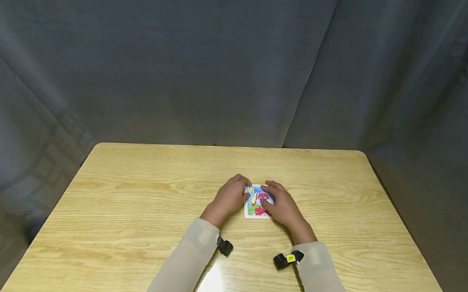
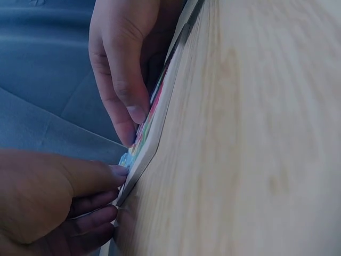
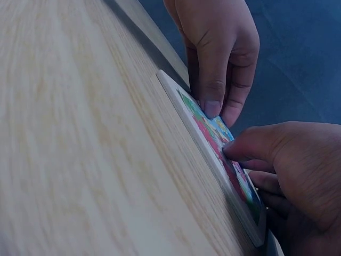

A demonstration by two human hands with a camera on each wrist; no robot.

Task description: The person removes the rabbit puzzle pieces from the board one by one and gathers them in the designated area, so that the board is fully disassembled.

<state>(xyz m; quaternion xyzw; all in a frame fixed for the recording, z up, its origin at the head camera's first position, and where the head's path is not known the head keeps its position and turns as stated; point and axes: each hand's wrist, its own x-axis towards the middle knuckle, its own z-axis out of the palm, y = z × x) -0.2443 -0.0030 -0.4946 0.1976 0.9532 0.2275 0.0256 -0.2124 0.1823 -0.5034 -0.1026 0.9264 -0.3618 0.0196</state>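
1. Here, just left of the middle of the head view, the left hand [image 1: 232, 195] rested on the wooden table [image 1: 133, 192], its curled fingertips [image 2: 101, 213] pinching the left edge of the puzzle board [image 1: 259, 202].
2. The puzzle board lay flat near the frame's center, a thin square with a colorful picture face. It looked light, stiff and smooth, so probably prone to sliding on the glossy top; its exposed edges seemed the best place to take hold.
3. Right of center, the right hand [image 1: 281, 204] lay on the board, fingers bent down, fingertips [image 3: 213, 106] pressing its face rather than wrapping it.
4. A gray curtain [image 1: 244, 55] filled the upper frame.
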